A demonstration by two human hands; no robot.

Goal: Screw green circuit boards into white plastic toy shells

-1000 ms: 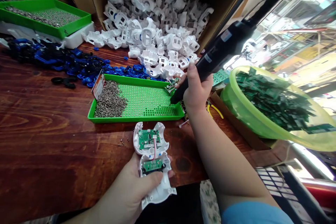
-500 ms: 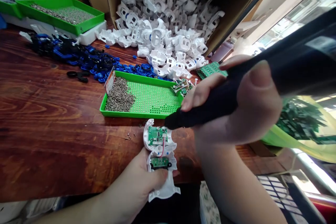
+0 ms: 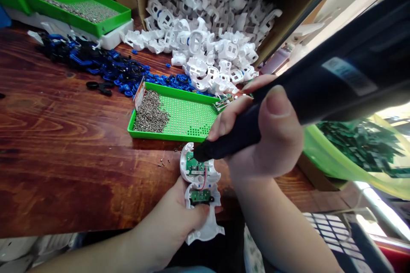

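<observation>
My left hand point(image 3: 182, 213) is closed around a white plastic housing point(image 3: 205, 228) at the table's front edge, its thumb pressed on the lower half. Inside the housing sit a green circuit board point(image 3: 201, 196) and, above it, a second green board joined by a thin red wire. My right hand point(image 3: 269, 136) grips a black electric screwdriver point(image 3: 243, 136), slanting down to the left. Its dark nose is over the upper board and hides part of it; whether the bit touches a screw cannot be made out.
A green tray point(image 3: 179, 136) with a heap of small screws point(image 3: 150, 113) lies just beyond the housing. Behind it are blue and black parts point(image 3: 105, 66) and a pile of white housings point(image 3: 205, 47) spilling from a cardboard box point(image 3: 288, 21). Loose screws point(image 3: 164, 162) dot the table.
The screwdriver's nose has shifted left and slightly down, from the upper board's right edge to over the board. My left hand still holds the housing. The whole view has shifted slightly.
</observation>
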